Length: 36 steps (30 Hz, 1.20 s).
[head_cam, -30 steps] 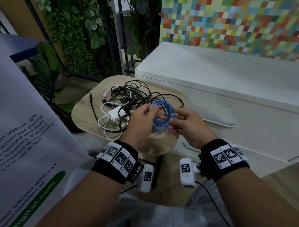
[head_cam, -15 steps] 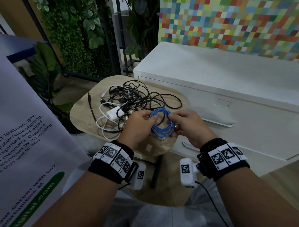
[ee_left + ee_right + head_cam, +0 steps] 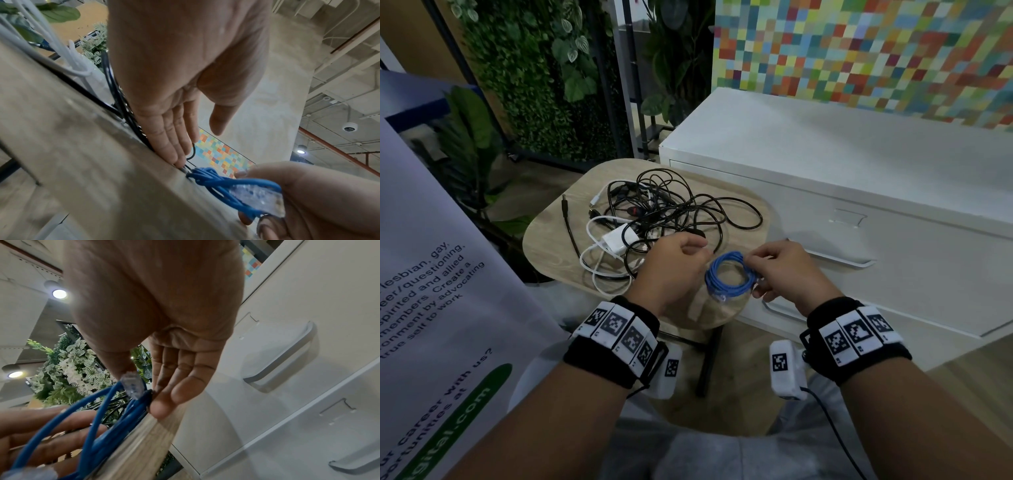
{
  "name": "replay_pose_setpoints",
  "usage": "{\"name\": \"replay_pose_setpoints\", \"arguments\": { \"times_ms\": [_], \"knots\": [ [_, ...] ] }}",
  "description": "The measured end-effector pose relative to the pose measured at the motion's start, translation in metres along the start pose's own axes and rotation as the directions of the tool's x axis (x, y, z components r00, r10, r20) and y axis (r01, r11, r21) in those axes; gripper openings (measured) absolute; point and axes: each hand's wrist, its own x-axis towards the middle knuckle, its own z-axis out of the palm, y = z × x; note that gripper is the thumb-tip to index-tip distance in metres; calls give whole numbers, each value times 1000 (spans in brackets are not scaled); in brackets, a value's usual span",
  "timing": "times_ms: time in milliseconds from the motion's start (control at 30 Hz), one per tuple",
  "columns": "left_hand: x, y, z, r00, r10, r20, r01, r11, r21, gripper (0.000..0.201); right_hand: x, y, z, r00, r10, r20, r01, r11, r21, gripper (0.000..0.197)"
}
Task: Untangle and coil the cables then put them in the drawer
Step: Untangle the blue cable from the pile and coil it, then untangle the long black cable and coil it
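Observation:
A blue network cable (image 3: 710, 279) is wound into a small coil just above the front edge of the round wooden table (image 3: 551, 250). My right hand (image 3: 751, 263) pinches the coil at its right side, thumb and fingers by the clear plug (image 3: 132, 386). My left hand (image 3: 695, 250) is beside the coil's left side. In the left wrist view its fingers (image 3: 174, 146) lie straight, with their tips on the table by a black cable, and the thumb stands apart. Behind the hands lies a tangle of black cables (image 3: 674, 209) and a white cable with an adapter (image 3: 616, 240).
A white drawer cabinet (image 3: 859, 171) stands right of the table, its drawers closed, with one handle (image 3: 835, 258) near my right hand and a lower one (image 3: 345, 465). A printed banner (image 3: 431, 274) stands on the left. Plants fill the background.
Both hands and the blue coil have come down toward the table's front edge. The coil is now tighter. My left hand has let go of it and straightened its fingers.

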Motion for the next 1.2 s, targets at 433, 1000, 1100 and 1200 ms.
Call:
{"name": "replay_pose_setpoints", "arguments": {
  "times_ms": [433, 1000, 1100, 1200],
  "knots": [
    [-3, -3, -14, 993, 101, -60, -84, 966, 244, 12, 14, -11, 2, 981, -187, -44, 145, 872, -468, 12],
    [11, -1, -69, 982, 111, -153, -20, 865, 502, 82, 20, -95, 43, 857, -255, 447, 513, 502, -697, 76],
    [14, 4, -70, 979, 111, -170, -2, 842, 539, 75, 26, -100, 49, 861, -223, 458, 505, 490, -710, 74],
    [16, 7, -73, 964, 146, -221, 1, 832, 555, 41, 30, -100, 54, 875, -234, 424, 482, 503, -717, 68]
  ]
}}
